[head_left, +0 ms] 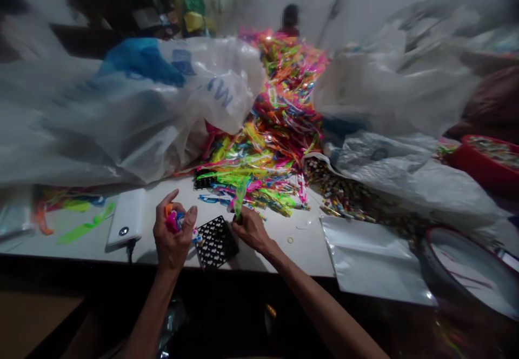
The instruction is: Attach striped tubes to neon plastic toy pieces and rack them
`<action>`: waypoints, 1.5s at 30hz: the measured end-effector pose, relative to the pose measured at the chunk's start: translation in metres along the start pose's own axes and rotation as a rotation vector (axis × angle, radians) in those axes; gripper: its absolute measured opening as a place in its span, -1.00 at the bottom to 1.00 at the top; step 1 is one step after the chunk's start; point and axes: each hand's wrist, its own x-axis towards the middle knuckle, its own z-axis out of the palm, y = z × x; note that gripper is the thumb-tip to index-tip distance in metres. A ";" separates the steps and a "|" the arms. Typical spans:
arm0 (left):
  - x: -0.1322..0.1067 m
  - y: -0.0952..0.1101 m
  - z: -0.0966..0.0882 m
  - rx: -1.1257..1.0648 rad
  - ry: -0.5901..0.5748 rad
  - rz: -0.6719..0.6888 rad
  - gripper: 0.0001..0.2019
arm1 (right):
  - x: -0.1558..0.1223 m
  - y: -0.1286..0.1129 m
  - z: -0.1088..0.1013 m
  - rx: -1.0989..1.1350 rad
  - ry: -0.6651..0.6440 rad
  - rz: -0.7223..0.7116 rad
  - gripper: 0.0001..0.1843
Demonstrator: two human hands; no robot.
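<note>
My left hand (172,234) is curled around a bunch of small colourful pieces (174,219), orange, pink and blue; their exact kind is unclear. Pinched in the fingers of my right hand (252,230) is a neon green translucent strip (239,197), pointing up and away from me. Between the hands, a black perforated plastic tray (217,241) lies flat near the table's front edge. Just beyond my right hand, a spread of bright strips and slim items (259,186) covers the table and rises into a tall heap (290,88).
A white power bank (127,218) with a cable lies left. Large plastic bags (162,110) flank the heap. At right are many small, dark, stick-like pieces (344,191), a flat clear bag (377,256), a round container (466,267) and a red basin (482,167). A person (290,21) appears far back.
</note>
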 end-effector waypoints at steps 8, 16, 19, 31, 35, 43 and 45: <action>0.005 -0.003 -0.003 -0.176 -0.051 -0.020 -0.43 | -0.008 -0.011 -0.007 0.110 -0.070 0.047 -0.91; 0.003 -0.008 0.010 -0.179 0.006 -0.047 -0.36 | -0.022 -0.023 0.029 0.227 -0.026 0.042 -0.73; 0.004 -0.009 0.009 -0.176 0.006 -0.050 -0.37 | -0.026 -0.029 0.037 0.233 -0.082 -0.025 -0.59; 0.003 -0.011 0.008 -0.193 -0.045 -0.075 -0.41 | -0.038 -0.069 0.057 -0.257 -0.235 -0.090 -0.07; 0.001 -0.012 0.005 -0.212 -0.042 -0.084 -0.45 | -0.042 -0.057 0.036 -0.175 -0.204 -0.090 -0.21; -0.013 0.005 -0.008 -0.061 0.024 0.200 -0.25 | 0.061 0.000 -0.072 -0.730 -0.016 0.098 -0.73; -0.015 0.011 -0.006 0.036 -0.040 0.249 -0.33 | 0.084 0.009 -0.079 -0.825 -0.069 0.010 -0.72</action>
